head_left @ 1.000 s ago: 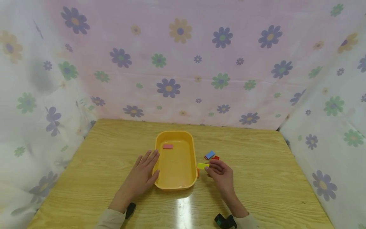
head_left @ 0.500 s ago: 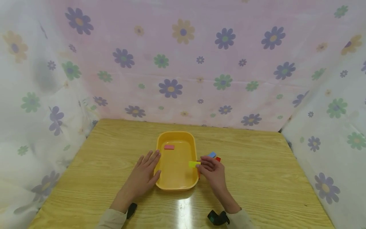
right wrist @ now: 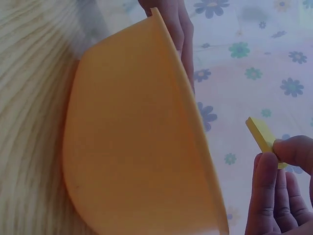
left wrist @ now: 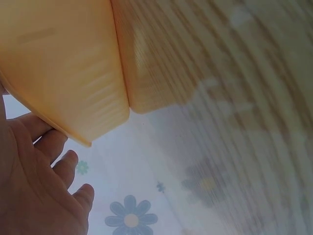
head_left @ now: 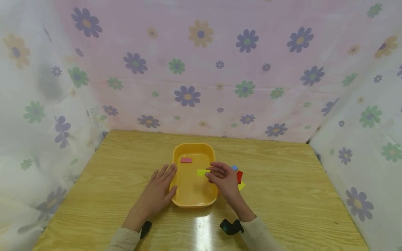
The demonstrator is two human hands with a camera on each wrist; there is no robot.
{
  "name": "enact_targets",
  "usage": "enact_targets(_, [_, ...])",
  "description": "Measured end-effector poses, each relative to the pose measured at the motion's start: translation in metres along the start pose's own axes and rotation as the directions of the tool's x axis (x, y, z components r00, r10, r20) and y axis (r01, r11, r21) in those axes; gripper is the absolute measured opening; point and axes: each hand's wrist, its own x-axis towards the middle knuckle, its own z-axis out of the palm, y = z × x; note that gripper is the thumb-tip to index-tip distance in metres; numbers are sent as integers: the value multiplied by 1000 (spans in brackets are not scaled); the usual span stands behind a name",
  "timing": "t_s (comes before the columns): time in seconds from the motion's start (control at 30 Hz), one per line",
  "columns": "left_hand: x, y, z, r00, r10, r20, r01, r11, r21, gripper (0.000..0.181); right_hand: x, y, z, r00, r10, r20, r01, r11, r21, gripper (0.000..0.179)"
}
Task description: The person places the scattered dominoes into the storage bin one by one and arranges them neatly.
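My right hand [head_left: 225,180] pinches a yellow rectangular block [head_left: 203,173] between thumb and fingertips, over the right part of an orange-yellow plastic basin [head_left: 194,204]. In the right wrist view the yellow block [right wrist: 261,134] stands above the height of the basin's rim [right wrist: 188,83]. My left hand [head_left: 156,191] rests on the basin's left rim with its fingers straight. Below that rim, the left wrist view shows the fingers [left wrist: 51,144] against the basin's outer wall [left wrist: 68,63]. Inside the basin, near its far left, lies a pink block [head_left: 186,160].
Right of the basin lie more blocks, partly hidden by my right hand: a blue one [head_left: 234,168], a red one [head_left: 240,176] and a yellow one [head_left: 241,186]. They lie on a wood-grain table [head_left: 282,195]. A flowered cloth [head_left: 216,80] hangs behind and at both sides.
My right hand has carried the yellow block leftward from beside the basin to over its inside. More of the blocks on the table shows now. The left hand stays on the rim.
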Motion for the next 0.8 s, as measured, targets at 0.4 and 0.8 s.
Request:
enact_targets(0.4, [-1,-1,1,1000,4,3,-4,1000,-6,62,43,-29,27,995,81,59,-73,988,-140,31])
enact_targets(0.8, [0,-1,-1,1000,-6,16,7,1000,-28,62,89,-10,58,967,232,102,-178,908,-379,39])
